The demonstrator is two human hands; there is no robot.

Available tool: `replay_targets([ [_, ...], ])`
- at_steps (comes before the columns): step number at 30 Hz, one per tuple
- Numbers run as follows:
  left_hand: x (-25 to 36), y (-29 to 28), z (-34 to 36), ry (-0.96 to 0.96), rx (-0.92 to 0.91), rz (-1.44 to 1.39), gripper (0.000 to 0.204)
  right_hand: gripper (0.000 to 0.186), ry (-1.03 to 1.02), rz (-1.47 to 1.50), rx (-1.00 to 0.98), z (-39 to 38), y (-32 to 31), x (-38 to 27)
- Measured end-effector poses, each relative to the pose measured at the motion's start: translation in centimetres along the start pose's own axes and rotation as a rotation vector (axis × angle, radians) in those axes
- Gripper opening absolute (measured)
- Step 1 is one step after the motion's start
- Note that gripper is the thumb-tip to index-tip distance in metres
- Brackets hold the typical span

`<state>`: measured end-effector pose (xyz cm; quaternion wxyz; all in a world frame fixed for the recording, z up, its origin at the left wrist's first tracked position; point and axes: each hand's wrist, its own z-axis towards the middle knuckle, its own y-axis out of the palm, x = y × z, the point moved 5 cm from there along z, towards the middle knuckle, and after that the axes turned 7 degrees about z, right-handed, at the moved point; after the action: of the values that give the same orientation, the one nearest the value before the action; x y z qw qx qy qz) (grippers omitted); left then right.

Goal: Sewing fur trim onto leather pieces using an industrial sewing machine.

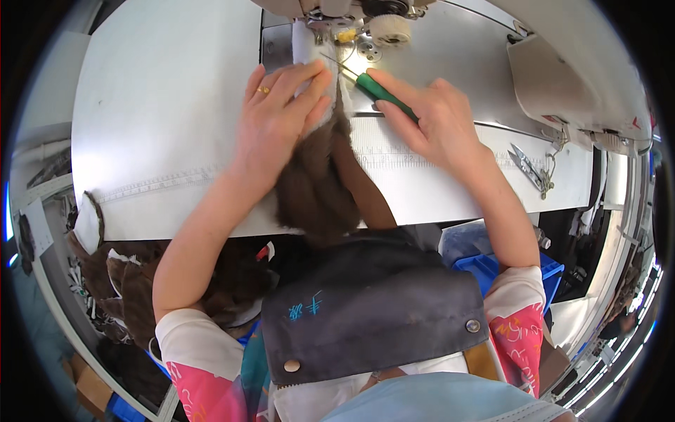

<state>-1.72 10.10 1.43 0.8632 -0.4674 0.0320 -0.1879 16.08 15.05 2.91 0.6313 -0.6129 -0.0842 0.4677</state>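
Observation:
Brown plush fabric (316, 190) with a white backing runs from the table's front edge up under the presser foot of a sewing machine (330, 21). My left hand (278, 116) lies on this fabric with its fingers stretched forward, just short of the presser foot. In my right hand (439, 119) is an awl (383, 93) with a green handle, gripped between thumb and fingers. Its thin metal tip points left, at the edge of the fabric beside my left fingertips. The fabric's lower end hangs at the table edge near my apron.
Thread snips (529, 169) lie on the white table (162, 105) at the right, by the machine. A printed ruler scale (401, 156) crosses the tabletop. Brown plush pieces (133, 281) are heaped below at the left; a blue crate (485, 266) stands below at the right.

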Motion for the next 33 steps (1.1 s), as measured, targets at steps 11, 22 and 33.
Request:
replay_targets([
  [11, -0.9, 0.3, 0.0, -0.070, -0.060, -0.037, 0.030, 0.028, 0.177, 0.378, 0.018, -5.7, -0.5, -3.6],
  [22, 3.2, -1.7, -3.8, -0.269, -0.381, -0.252, 0.044, 0.050, -0.068, 0.186, -0.045, -9.5, 2.4, -7.5],
  [33, 4.3, -1.7, -3.3, -0.135, -0.323, 0.132, 0.040, 0.049, -0.032, 0.307, -0.094, -11.2, 0.2, -5.9],
])
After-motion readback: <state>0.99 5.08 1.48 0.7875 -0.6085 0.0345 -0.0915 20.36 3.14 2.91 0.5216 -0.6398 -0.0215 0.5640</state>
